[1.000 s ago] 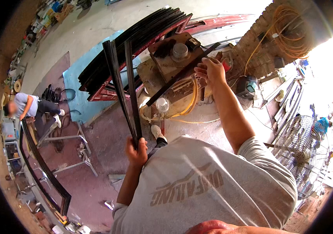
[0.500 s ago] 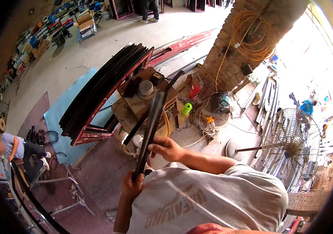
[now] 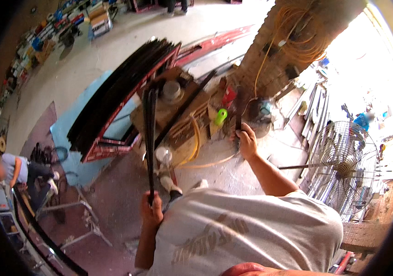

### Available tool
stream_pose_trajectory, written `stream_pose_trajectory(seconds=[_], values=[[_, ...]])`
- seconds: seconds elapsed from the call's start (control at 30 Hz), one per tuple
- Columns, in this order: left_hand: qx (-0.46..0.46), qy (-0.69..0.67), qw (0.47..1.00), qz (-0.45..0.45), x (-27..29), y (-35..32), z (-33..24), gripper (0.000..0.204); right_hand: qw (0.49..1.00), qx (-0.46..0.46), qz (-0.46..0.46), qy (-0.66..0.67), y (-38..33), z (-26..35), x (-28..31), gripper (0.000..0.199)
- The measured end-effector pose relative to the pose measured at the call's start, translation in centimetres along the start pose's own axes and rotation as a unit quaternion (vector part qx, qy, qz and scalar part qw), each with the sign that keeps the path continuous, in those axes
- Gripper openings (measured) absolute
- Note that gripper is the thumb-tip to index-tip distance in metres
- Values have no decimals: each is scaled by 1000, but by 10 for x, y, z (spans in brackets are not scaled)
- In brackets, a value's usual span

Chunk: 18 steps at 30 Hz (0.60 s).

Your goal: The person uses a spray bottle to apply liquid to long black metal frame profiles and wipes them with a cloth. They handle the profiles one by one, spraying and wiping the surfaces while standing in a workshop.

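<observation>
My left hand (image 3: 152,209) is closed around the lower end of a long dark metal profile (image 3: 149,133), which stands up in front of a workbench. My right hand (image 3: 246,141) is out to the right, its fingers pinched on a shorter dark strip (image 3: 239,109) that points away from me and is blurred. The two pieces are well apart. Behind the profile, the cluttered bench (image 3: 178,115) bears a round metal can (image 3: 171,91) and another dark bar (image 3: 185,108) lying aslant. A bright green bottle (image 3: 221,117) and a red container (image 3: 228,96) are near the right-hand strip.
A thick stack of dark frames (image 3: 118,96) leans left of the bench. A large caged fan (image 3: 343,170) stands at right, near long metal profiles (image 3: 313,110). A coiled orange hose (image 3: 297,41) hangs on a brick pillar. Another person (image 3: 19,172) sits at far left beside a metal stand (image 3: 81,207).
My hands have moved apart. The right hand has left the profile in my left hand and gone right with a dark strip; the left profile now stands more upright.
</observation>
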<state>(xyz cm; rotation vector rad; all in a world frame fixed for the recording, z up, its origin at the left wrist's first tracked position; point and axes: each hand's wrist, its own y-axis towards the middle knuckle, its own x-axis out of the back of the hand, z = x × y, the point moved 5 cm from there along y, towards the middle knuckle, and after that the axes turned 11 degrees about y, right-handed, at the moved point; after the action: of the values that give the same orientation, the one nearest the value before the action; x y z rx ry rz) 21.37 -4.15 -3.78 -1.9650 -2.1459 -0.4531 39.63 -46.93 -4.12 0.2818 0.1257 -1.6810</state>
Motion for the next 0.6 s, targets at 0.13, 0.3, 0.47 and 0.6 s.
stream_pose_trajectory(seconds=[0.13,0.3,0.47,0.6], values=[[37,-75,996,-14,-2,8,-32,25,973,-209,-81,-45,-66,-90,37,30],[32,1,999,-22,-1,-3,-27,25,893,-400,-103,-178,-131,-161,39,40],[49,27,998,-22,1,-8,-21,24,883,-413,-67,-215,-119,-196,30,49],[52,34,998,-26,-1,-5,-32,28,881,-415,-71,-216,-102,-189,13,40]])
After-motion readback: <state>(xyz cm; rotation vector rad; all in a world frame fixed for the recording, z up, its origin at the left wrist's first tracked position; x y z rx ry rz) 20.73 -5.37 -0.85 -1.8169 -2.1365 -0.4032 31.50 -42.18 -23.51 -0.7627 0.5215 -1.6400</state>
